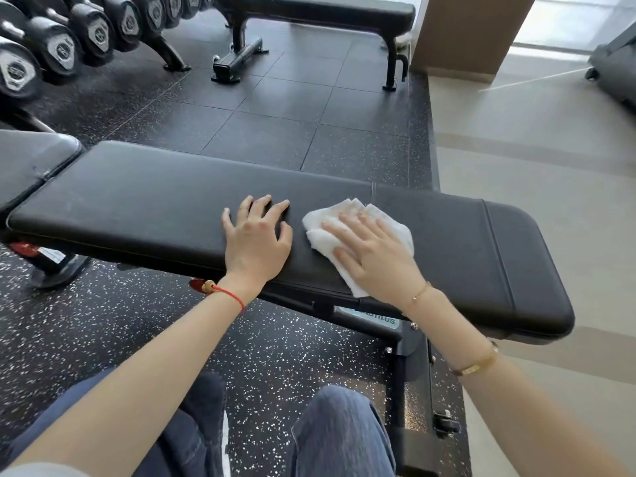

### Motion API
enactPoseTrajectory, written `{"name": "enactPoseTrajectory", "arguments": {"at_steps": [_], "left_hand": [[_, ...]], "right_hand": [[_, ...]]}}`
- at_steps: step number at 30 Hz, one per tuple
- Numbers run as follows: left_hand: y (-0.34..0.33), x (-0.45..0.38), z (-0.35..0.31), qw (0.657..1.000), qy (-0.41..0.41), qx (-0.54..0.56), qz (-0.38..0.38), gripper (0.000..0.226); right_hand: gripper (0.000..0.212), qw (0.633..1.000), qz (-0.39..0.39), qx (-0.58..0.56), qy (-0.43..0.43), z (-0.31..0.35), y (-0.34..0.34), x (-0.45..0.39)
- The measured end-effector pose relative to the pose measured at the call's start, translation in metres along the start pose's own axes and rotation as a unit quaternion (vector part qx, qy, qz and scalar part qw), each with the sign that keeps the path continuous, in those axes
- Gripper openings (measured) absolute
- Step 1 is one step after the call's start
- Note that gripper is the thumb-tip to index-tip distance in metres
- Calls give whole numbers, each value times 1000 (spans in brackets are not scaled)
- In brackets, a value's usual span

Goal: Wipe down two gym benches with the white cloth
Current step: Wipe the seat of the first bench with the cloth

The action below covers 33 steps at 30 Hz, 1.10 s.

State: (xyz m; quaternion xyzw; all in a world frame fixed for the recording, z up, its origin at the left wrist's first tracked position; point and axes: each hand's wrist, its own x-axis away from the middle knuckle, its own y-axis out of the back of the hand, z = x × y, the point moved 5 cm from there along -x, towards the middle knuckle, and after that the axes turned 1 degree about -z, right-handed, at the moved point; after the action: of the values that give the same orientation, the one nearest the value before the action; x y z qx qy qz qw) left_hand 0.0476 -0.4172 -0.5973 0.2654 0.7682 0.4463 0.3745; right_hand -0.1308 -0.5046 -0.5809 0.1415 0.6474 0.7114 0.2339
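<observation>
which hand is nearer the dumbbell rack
Left. The left hand rests on the near bench, on the side toward the dumbbell rack; the right hand presses the white cloth farther from it.

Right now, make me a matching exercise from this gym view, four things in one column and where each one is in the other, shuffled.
Things:
1. left hand
2. cloth
3. far bench
4. dumbbells

Places:
A. on a rack, upper left
B. under the right hand
C. bare on the near bench, left of the cloth
D. across the black floor, top centre

Pairs: 1-C, 2-B, 3-D, 4-A
</observation>
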Motion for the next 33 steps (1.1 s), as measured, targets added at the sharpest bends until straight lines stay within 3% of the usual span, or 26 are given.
{"name": "enactPoseTrajectory", "arguments": {"at_steps": [5, 10, 16, 23, 28, 31, 33], "left_hand": [[-1, 0, 0, 1000, 1, 3, 0, 44], [-1, 0, 0, 1000, -4, 0, 4, 46], [0, -1, 2, 1000, 4, 7, 7, 46], [1, 0, 0, 1000, 8, 5, 9, 47], [-2, 0, 1, 1000, 8, 0, 5, 47], [-3, 0, 0, 1000, 4, -8, 12, 48], [-2, 0, 0, 1000, 3, -8, 15, 48]], "right_hand": [[48, 997, -2, 19, -72, -14, 4, -1], [49, 997, -20, 51, -58, 46, -11, 1], [47, 997, -39, -1, -65, 11, -1, 37], [49, 987, 40, 3, -155, -18, 0, -42], [49, 998, -44, 11, -51, 27, -9, 17], [47, 999, -18, -22, -35, 8, -7, 3], [47, 998, 5, -5, -69, -17, -2, -29]]}}
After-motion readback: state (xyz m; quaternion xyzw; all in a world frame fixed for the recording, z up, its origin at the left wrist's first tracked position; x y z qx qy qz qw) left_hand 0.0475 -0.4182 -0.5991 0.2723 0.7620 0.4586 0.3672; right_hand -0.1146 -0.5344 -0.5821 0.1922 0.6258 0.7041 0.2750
